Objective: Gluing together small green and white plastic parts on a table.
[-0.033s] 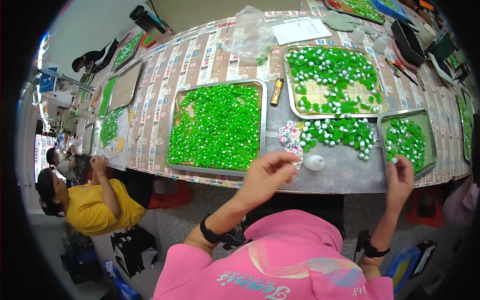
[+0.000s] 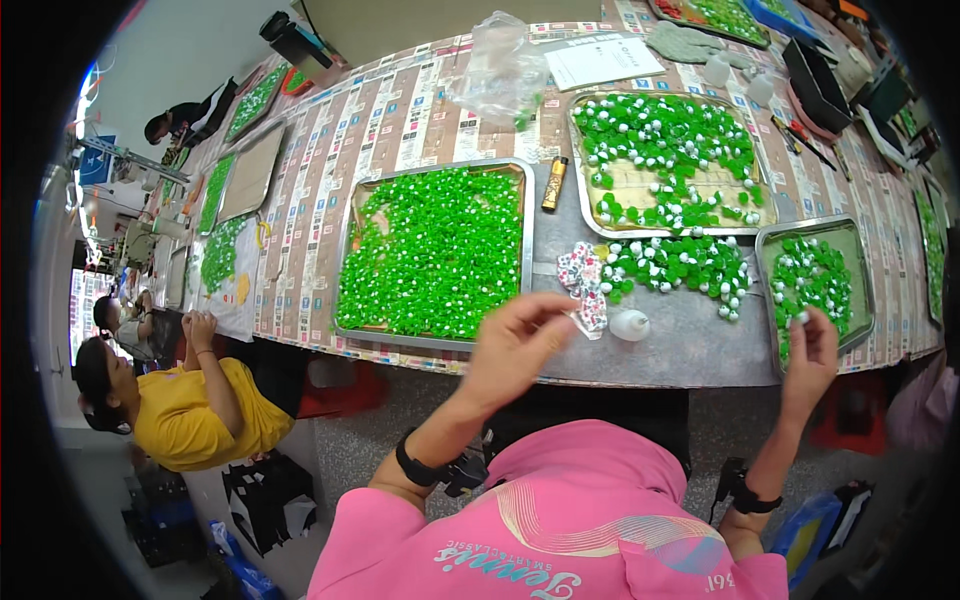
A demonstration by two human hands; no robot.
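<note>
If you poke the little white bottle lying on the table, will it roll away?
Probably. The little white bottle looks rounded and lies on its side on the smooth grey table, so a push could roll it. It looks like light plastic, so likely easy to lift.

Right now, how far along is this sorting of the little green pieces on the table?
Done, it seems: the big tray is packed with green pieces. In hand: the left hand pinches something small near the patterned packets, and the right hand holds a white-tipped piece over the small tray. Left: a loose pile on the table and the half-filled far tray.
</note>
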